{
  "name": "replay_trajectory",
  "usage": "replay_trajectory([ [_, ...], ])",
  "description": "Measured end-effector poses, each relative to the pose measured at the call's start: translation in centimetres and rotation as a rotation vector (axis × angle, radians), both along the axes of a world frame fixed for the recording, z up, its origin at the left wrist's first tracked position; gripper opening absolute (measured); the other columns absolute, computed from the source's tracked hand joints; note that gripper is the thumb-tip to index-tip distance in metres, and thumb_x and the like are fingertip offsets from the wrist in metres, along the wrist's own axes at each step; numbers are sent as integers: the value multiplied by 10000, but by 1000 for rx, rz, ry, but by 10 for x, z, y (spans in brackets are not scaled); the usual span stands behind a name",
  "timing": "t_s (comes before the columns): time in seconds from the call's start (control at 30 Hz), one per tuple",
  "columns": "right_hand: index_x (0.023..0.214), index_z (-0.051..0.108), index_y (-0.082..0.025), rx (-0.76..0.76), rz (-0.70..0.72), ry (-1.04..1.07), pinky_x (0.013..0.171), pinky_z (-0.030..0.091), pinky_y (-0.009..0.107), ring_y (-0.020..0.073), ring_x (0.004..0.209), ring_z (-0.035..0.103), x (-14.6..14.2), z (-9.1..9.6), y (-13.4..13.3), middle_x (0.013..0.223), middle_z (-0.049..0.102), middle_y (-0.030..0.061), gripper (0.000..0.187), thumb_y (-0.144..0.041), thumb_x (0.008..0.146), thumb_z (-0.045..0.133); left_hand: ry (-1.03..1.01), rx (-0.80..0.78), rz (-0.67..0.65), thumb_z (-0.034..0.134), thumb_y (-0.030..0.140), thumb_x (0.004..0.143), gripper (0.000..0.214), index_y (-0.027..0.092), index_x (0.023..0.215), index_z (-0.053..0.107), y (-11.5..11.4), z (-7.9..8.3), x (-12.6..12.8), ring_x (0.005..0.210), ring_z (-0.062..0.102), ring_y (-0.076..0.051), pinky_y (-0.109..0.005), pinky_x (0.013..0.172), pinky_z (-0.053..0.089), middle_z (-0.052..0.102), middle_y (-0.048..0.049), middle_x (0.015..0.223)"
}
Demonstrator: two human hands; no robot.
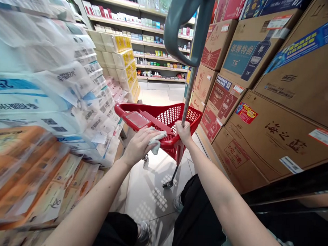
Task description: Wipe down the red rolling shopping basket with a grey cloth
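Observation:
A red plastic shopping cart (149, 108) with perforated basket walls stands in the aisle before me. My left hand (139, 143) presses a crumpled white cloth (157, 139) against the cart's near rim, its fingers closed over the cloth. Beside it, my right hand (183, 132) is wrapped around an upright metal pole (189, 91) at the right of that rim. A large grey looped handle (181, 36) tops the pole, close to the camera. How the pole joins the cart is hidden by my right hand.
Stacked paper packs (81, 86) line the left, with yellow-and-white packs (120, 59) beyond. Cardboard cartons (283, 132) rise close on the right. Shelves of small boxed goods (156, 44) stand across the far end. A black caster (167, 184) rests on the tiled floor (148, 176) near my feet.

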State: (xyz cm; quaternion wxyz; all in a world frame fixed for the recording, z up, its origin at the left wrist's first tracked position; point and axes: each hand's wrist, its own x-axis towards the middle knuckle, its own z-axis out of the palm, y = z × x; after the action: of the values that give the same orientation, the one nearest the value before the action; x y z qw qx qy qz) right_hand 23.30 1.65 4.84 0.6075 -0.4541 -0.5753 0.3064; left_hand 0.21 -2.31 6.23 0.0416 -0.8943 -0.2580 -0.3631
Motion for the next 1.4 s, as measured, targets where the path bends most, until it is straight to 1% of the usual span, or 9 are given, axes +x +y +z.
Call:
replay_trajectory([
  [0.27, 479, 347, -238, -8, 67, 31, 423, 303, 219, 82, 376, 422, 4, 0, 5, 400, 403, -54, 404, -301, 863, 457, -93, -56, 441, 333, 412, 1002, 489, 247, 1437, 484, 40, 5, -72, 1427, 397, -287, -596, 1189, 226, 521, -105, 1475],
  [0.53, 466, 348, -232, 52, 104, 111, 401, 280, 204, 70, 358, 406, 1, -1, 5, 384, 401, -63, 412, -292, 846, 496, 129, -144, 191, 363, 470, 980, 501, 246, 1383, 558, 29, 34, -24, 1398, 445, -240, -448, 1191, 309, 567, -51, 1438],
  [0.63, 450, 353, -229, 80, 145, 148, 390, 268, 203, 69, 347, 409, -1, 0, 3, 375, 397, -65, 420, -268, 837, 511, 231, -294, 270, 317, 564, 962, 540, 262, 1276, 638, 50, 54, -26, 1326, 512, -241, -390, 1123, 382, 631, -27, 1360],
  [0.8, 442, 373, -225, 78, 172, 140, 392, 277, 200, 70, 356, 410, -5, 3, 1, 379, 422, -56, 424, -263, 843, 507, 388, -409, 578, 319, 637, 907, 596, 200, 982, 718, 90, 75, -42, 1029, 659, -281, -361, 911, 462, 739, -105, 1056],
  [0.93, 450, 368, -228, 38, 139, 111, 398, 274, 205, 71, 364, 399, -2, 3, 1, 379, 412, -54, 430, -288, 855, 497, 444, -278, 420, 306, 604, 909, 589, 202, 996, 728, 82, 76, -28, 1085, 629, -270, -364, 983, 413, 734, -98, 1064],
  [1.0, 439, 378, -226, 61, 152, 105, 404, 276, 211, 72, 364, 394, 0, 2, 1, 379, 414, -50, 435, -282, 855, 493, 440, -310, 331, 296, 623, 906, 602, 227, 1049, 727, 72, 77, -17, 1081, 628, -250, -330, 950, 424, 734, -70, 1078],
  [1.1, 422, 388, -225, 105, 185, 106, 415, 280, 218, 71, 362, 387, 4, 2, 2, 376, 413, -48, 454, -284, 859, 494, 480, -420, 337, 310, 676, 884, 622, 242, 987, 743, 70, 81, -7, 976, 654, -250, -298, 841, 440, 749, -54, 980],
  [1.23, 398, 383, -226, 134, 229, 83, 433, 296, 220, 75, 379, 395, 7, 2, 2, 368, 397, -43, 487, -306, 866, 494, 536, -583, 458, 341, 718, 867, 638, 227, 869, 748, 96, 85, -21, 815, 657, -243, -295, 751, 426, 743, -51, 850],
  [1.4, 421, 363, -232, 99, 219, 57, 429, 286, 224, 75, 373, 380, 13, 3, 3, 373, 385, -48, 498, -371, 883, 488, 413, -561, 593, 345, 643, 927, 634, 161, 1043, 740, 118, 73, -73, 882, 621, -201, -273, 797, 425, 744, -58, 1027],
])
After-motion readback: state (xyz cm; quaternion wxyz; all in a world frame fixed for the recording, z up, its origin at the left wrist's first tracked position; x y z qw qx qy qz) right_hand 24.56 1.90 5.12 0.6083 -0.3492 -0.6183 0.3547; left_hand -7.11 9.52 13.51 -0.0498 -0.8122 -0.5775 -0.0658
